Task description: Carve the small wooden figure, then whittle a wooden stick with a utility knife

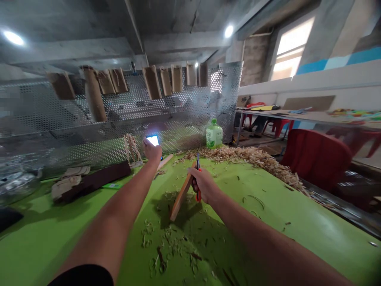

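Note:
My left hand point(153, 151) reaches forward, its fingers closed around a smartphone point(152, 140) with a bright lit screen. My right hand point(204, 182) is closed on a flat wooden strip point(181, 199), which slants down toward me with its lower end near the table. In the same hand is a red-handled cutting tool point(199, 195), its narrow dark blade pointing up; whether it is a knife or scissors I cannot tell. Behind the phone, another pale wooden strip point(166, 161) lies on the green table point(253, 238).
Curled wood shavings point(253, 156) are heaped along the far and right table edge. A green plastic bottle point(214, 135) stands at the back before a perforated metal panel point(181, 113). At left lie a dark brown board point(101, 180) and work gloves point(67, 183). A red chair point(315, 159) stands right.

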The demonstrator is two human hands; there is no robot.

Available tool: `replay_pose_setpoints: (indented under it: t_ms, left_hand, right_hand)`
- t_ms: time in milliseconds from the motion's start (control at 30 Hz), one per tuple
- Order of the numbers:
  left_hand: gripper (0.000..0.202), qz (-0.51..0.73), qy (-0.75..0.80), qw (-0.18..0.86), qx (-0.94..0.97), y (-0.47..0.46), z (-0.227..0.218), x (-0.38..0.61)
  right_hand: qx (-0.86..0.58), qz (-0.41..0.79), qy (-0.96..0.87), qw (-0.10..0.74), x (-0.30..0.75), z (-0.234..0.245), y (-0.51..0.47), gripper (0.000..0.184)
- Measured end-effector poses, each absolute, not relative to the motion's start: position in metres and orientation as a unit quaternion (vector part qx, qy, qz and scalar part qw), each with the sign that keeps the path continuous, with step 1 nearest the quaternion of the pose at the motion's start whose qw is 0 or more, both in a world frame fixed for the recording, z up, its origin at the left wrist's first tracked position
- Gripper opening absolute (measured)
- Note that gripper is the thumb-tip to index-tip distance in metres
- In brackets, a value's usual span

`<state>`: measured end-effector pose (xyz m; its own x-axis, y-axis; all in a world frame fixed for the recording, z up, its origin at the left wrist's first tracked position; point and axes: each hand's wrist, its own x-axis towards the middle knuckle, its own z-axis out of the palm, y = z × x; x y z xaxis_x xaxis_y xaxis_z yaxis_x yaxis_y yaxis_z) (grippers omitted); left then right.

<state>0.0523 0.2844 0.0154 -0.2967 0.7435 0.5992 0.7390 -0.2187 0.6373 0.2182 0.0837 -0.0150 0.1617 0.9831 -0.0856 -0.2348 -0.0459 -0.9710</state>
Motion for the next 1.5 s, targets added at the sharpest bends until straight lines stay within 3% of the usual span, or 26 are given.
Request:
replay_pose_setpoints:
  t_ms: [200,500,700,1000,1100,1300,1400,1500]
  left_hand:
    - [0.046,0.512,0.531,-0.092,0.669,0.276,0.050,-0.004]
    - [0.023,0.215,0.444,0.022,0.869,0.263,0.026,-0.044]
    - [0.022,0.146,0.467,0.033,0.872,0.267,0.007,-0.038]
    - [0.017,0.162,0.524,0.023,0.836,0.279,0.003,-0.025]
    - [0.014,0.221,0.545,-0.018,0.809,0.276,0.014,-0.023]
    - [0.028,0.418,0.520,-0.127,0.734,0.266,0.044,-0.025]
    - [0.026,0.403,0.485,-0.113,0.767,0.254,0.047,-0.024]
    - [0.025,0.352,0.466,-0.032,0.811,0.234,0.043,-0.021]
  right_hand:
    - [-0.495,0.532,-0.394,0.563,0.214,-0.013,0.080,0.025]
    - [-0.507,0.525,-0.390,0.561,0.216,-0.008,0.076,0.024]
    - [-0.501,0.522,-0.399,0.563,0.218,-0.010,0.077,0.026]
    - [-0.505,0.526,-0.400,0.555,0.218,-0.011,0.076,0.024]
    - [-0.502,0.530,-0.398,0.556,0.217,-0.010,0.075,0.024]
    - [-0.510,0.526,-0.396,0.553,0.216,-0.008,0.075,0.025]
    - [-0.505,0.526,-0.405,0.552,0.217,-0.010,0.077,0.025]
    - [-0.499,0.526,-0.415,0.550,0.218,-0.012,0.079,0.027]
